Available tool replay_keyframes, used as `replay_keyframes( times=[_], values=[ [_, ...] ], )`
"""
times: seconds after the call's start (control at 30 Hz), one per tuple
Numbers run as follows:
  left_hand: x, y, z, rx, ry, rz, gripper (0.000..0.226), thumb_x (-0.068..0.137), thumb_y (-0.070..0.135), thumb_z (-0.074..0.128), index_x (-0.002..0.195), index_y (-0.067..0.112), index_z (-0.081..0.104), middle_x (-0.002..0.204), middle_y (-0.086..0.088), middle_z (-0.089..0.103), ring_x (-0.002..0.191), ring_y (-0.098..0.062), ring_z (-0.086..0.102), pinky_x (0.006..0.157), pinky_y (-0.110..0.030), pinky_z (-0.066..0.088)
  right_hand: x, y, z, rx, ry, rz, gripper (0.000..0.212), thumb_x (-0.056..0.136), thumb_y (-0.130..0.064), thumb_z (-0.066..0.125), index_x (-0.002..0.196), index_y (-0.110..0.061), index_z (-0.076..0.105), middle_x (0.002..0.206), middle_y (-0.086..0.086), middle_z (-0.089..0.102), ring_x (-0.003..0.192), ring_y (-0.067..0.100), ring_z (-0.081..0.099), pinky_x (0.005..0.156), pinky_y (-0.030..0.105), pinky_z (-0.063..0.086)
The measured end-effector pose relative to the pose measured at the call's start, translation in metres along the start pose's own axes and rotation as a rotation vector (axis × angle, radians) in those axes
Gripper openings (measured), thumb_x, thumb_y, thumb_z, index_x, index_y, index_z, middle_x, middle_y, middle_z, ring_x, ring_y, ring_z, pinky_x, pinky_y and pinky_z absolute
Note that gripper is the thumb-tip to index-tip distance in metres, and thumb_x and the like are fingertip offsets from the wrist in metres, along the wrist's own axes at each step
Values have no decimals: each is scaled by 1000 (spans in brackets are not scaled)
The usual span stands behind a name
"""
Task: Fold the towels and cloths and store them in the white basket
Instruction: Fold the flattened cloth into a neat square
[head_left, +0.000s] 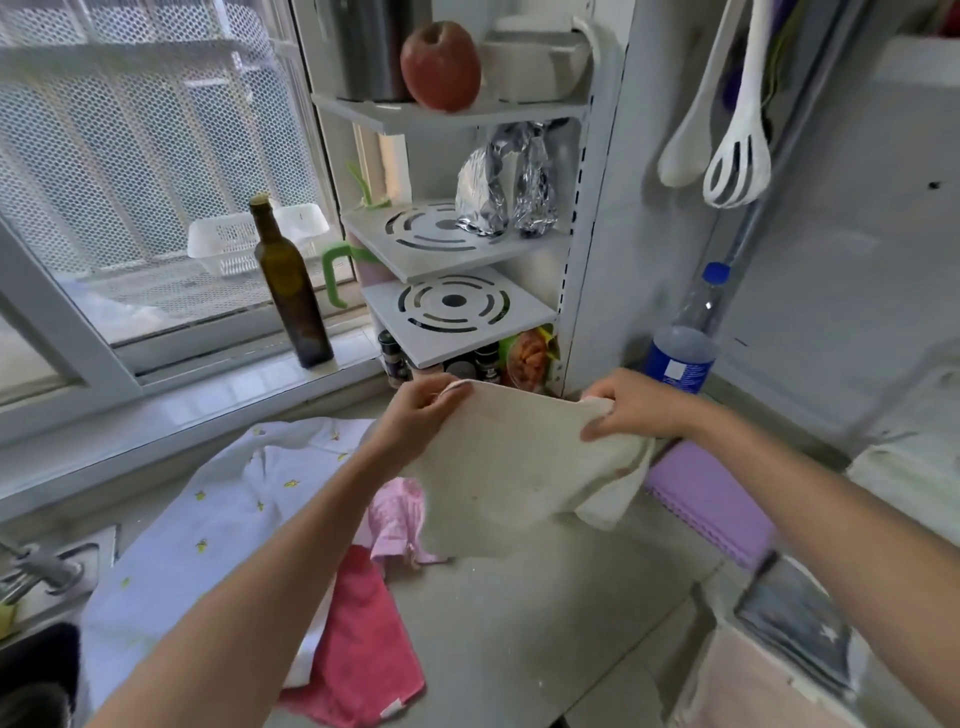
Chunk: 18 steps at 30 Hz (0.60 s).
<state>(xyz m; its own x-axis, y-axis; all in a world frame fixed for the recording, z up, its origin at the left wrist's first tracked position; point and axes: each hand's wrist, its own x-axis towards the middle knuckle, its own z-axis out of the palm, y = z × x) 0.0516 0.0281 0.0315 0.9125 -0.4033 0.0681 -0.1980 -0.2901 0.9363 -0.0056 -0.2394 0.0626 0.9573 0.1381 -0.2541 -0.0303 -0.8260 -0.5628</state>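
Note:
A cream cloth (509, 467) hangs stretched in the air above the grey counter (545, 623). My left hand (415, 410) pinches its top left corner. My right hand (639, 405) grips the bunched top right corner. On the counter to the left lie a white cloth with small yellow prints (208, 519), a light pink cloth (397, 519) and a darker pink towel (358, 649), which overlap one another. A white basket (244, 241) sits beyond the window glass on the sill outside.
A dark glass bottle (291, 291) stands on the windowsill. A white corner rack (457, 306) holds an apple, foil and spice jars. A blue-capped plastic bottle (685, 338) stands by the wall, a purple mat (711, 499) beneath my right arm. A sink tap (41, 571) is at left.

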Motion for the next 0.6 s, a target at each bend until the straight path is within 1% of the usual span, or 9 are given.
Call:
replay_keyframes(
  times=[0.07,0.1,0.17,0.23,0.3,0.4,0.47,0.53,0.6],
  values=[
    [9,-6,1,59,48,14,28,98,28,51,93,6,68,76,-6,60,65,-14,51,61,-28,42,0,22,5,-60,-45,83,7,83,-16,70,77,-15,67,77,-1,67,67,8,59,63,22,45],
    [11,-10,1,104,66,36,28,97,28,51,92,5,67,75,-6,59,65,-14,49,61,-28,40,0,33,9,-88,-37,119,15,84,-13,67,70,-17,64,72,-2,65,65,9,56,62,22,43],
    [13,-21,0,247,72,106,26,97,27,52,80,11,63,67,0,54,59,-11,44,58,-28,37,1,52,17,-159,31,202,24,85,-8,61,64,-17,58,71,1,63,67,16,57,61,25,45],
    [15,-32,-5,375,116,156,25,97,29,51,76,18,58,66,5,54,59,-13,46,57,-31,39,2,64,24,-226,108,292,21,85,-4,55,66,-15,57,76,7,64,74,25,61,59,30,50],
    [17,-36,-17,472,231,150,26,98,35,48,85,16,61,74,2,62,68,-20,55,62,-36,45,4,68,26,-216,191,347,20,86,-2,49,73,-13,59,81,9,63,75,30,62,53,31,53],
    [22,-31,-42,510,375,226,38,97,45,39,83,15,58,74,-1,63,69,-25,57,61,-39,47,12,59,19,-137,383,291,23,86,2,44,78,-11,61,84,11,64,79,33,62,62,40,56],
    [24,-23,-59,491,420,302,39,94,44,40,79,13,57,70,-1,60,66,-28,56,58,-39,44,17,46,10,-82,514,197,24,87,4,44,83,-10,63,88,10,66,84,30,61,69,36,50],
    [21,-14,-75,443,411,338,34,91,44,47,81,15,63,73,0,64,68,-25,58,63,-38,45,19,30,3,-15,602,124,24,87,4,44,82,-12,61,87,8,66,82,26,60,69,33,45],
    [13,-8,-88,461,332,337,30,87,48,53,81,23,67,72,4,65,67,-17,58,64,-34,46,16,18,2,11,657,73,22,86,4,45,82,-10,62,86,7,66,82,25,59,71,34,44]
  ],
)
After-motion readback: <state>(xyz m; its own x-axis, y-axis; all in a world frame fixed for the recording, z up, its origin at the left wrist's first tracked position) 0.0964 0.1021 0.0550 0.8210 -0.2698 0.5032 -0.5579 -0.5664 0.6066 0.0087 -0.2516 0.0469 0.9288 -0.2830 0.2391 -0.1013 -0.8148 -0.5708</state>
